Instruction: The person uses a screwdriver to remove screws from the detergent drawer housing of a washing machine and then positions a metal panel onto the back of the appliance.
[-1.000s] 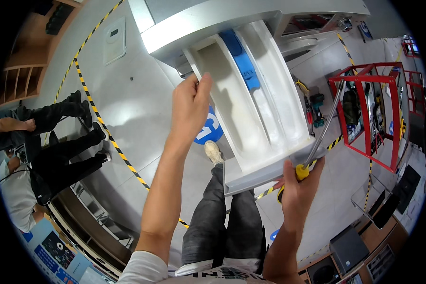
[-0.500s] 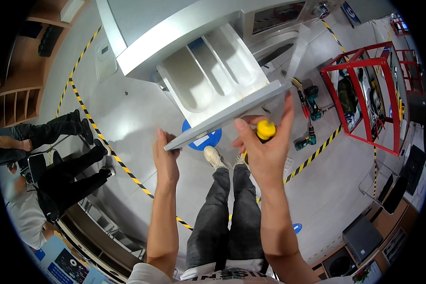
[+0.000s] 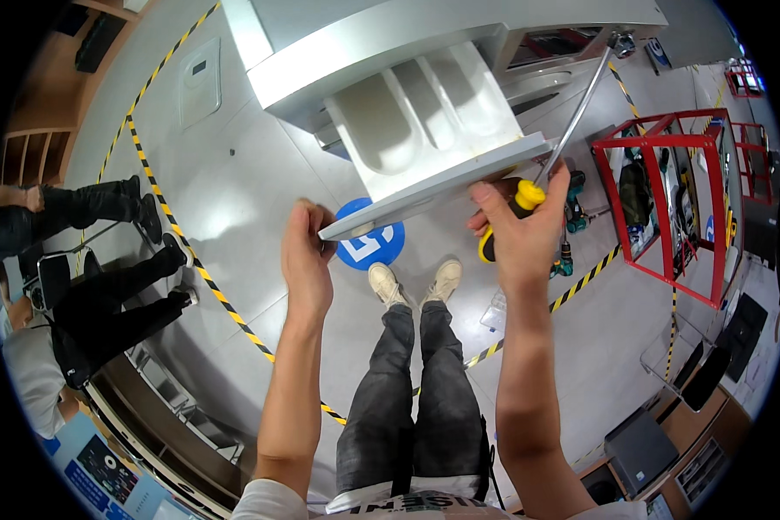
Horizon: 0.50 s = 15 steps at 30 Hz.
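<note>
A white detergent drawer (image 3: 436, 130) with several compartments sticks out of a silver-grey washing machine (image 3: 347, 61). My left hand (image 3: 308, 256) is closed at the left end of the drawer's grey front panel (image 3: 433, 192), thumb and fingers on its edge. My right hand (image 3: 529, 230) holds a screwdriver (image 3: 529, 196) with a yellow and black handle. Its long metal shaft points up and away, past the drawer's right end toward the machine's round knob (image 3: 620, 43). The right fingers also reach the panel's right part; whether they press on it is partly hidden.
A red-framed tool cart (image 3: 663, 199) stands to the right, with green cordless drills (image 3: 572, 204) on the floor beside it. Yellow-black tape (image 3: 191, 251) marks the floor. Two people (image 3: 87, 321) sit at the left. A chair (image 3: 698, 373) is at the lower right.
The screwdriver has swung so that its shaft now shows, pointing up and right. The machine and drawer sit further right in the view. My left hand stays at the panel's end.
</note>
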Available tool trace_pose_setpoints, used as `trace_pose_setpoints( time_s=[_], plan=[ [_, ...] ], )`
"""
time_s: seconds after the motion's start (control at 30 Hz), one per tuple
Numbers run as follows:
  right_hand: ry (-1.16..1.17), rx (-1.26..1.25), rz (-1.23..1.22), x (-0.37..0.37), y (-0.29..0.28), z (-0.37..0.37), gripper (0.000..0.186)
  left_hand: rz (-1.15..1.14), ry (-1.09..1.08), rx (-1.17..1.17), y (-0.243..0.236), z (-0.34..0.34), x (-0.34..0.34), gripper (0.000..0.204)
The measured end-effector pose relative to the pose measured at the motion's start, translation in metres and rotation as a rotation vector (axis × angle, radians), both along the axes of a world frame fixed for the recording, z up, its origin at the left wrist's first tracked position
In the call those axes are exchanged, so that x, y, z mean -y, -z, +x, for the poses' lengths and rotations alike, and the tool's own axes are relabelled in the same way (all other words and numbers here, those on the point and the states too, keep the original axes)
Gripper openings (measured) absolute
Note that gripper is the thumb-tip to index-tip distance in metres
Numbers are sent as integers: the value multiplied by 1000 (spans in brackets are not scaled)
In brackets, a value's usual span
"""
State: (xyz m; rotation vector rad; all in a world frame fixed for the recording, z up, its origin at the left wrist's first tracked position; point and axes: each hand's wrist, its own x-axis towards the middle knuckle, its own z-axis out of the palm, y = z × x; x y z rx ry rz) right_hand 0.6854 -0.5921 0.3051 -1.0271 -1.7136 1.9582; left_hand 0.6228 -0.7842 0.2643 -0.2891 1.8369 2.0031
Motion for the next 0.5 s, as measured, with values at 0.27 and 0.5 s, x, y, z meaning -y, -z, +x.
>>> trace_pose_setpoints(
  time_s=[0.27, 0.5],
  plan=[
    [-4, 54, -26, -13, 7, 4, 57, 27, 112, 27, -8, -18, -4, 23],
    [-19, -28, 60, -12, 11, 16, 49, -123, 225, -118, -13, -5, -11, 26]
  ],
)
